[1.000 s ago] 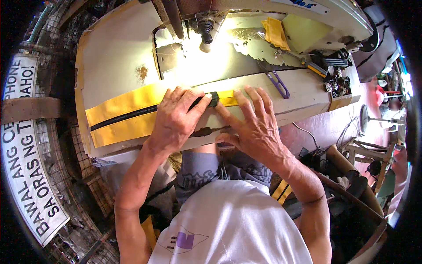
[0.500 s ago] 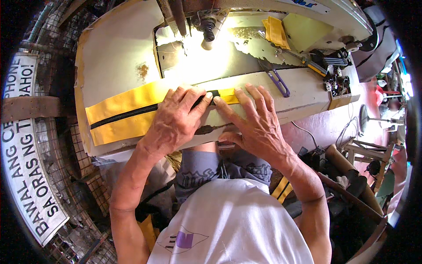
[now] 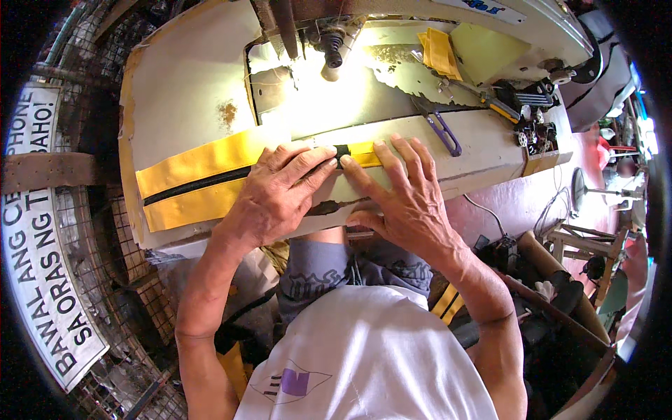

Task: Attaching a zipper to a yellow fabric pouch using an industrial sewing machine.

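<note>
On the left hand, I see the index finger now stretched forward just beside the thumb, near the black tab; earlier it sat further back. I cannot tell whether they pinch. The right hand stays nearly unchanged, fingers spread. The yellow strip with a black centre lies along the sewing table's near side
</note>
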{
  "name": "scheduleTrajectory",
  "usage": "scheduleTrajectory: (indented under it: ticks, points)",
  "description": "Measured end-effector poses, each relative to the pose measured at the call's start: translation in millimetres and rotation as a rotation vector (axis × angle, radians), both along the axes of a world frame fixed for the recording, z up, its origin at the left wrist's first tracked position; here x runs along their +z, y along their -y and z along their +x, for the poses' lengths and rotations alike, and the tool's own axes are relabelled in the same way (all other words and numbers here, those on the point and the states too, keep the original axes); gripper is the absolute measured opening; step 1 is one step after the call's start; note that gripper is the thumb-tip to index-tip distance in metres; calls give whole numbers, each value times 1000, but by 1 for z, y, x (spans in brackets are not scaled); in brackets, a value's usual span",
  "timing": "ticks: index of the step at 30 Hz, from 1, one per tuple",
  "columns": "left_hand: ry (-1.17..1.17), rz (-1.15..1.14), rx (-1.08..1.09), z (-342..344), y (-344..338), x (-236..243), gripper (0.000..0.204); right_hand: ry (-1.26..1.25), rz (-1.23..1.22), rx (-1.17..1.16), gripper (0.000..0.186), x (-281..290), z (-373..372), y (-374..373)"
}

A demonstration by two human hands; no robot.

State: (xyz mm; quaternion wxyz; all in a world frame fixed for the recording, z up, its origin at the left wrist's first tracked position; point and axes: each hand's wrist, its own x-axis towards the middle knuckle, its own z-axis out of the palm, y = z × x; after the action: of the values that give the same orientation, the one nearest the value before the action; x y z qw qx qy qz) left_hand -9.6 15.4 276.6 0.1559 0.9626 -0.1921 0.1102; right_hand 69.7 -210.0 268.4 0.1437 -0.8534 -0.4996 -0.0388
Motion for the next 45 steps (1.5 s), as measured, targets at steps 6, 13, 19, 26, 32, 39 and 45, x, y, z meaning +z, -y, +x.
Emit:
scheduleTrajectory:
  ticks: [6, 13, 19, 26, 32, 39, 45]
  points:
    - [19, 87, -25, 0, 4, 3, 44, -25, 21, -10, 73, 0, 0, 2]
    - [7, 135, -72, 5, 8, 13, 42, -249, 359, -60, 63, -7, 9, 14]
    - [17, 66, -66, 2, 7, 8, 42, -62, 414, -321, 30, -15, 12, 20]
    - [-1, 22, -50, 0, 6, 5, 46, -117, 389, -461, 17, -6, -2, -10]
    - [31, 4, -59, 0, 4, 2, 43, -251, 427, -586, 14, 7, -8, -27]
    - [23, -2, -52, 2, 5, 3, 46, -135, 431, -661, 16, -4, -10, -39]
    - [16, -36, -53, 1, 3, 2, 44, 139, 402, -595, 24, -7, -16, -50]
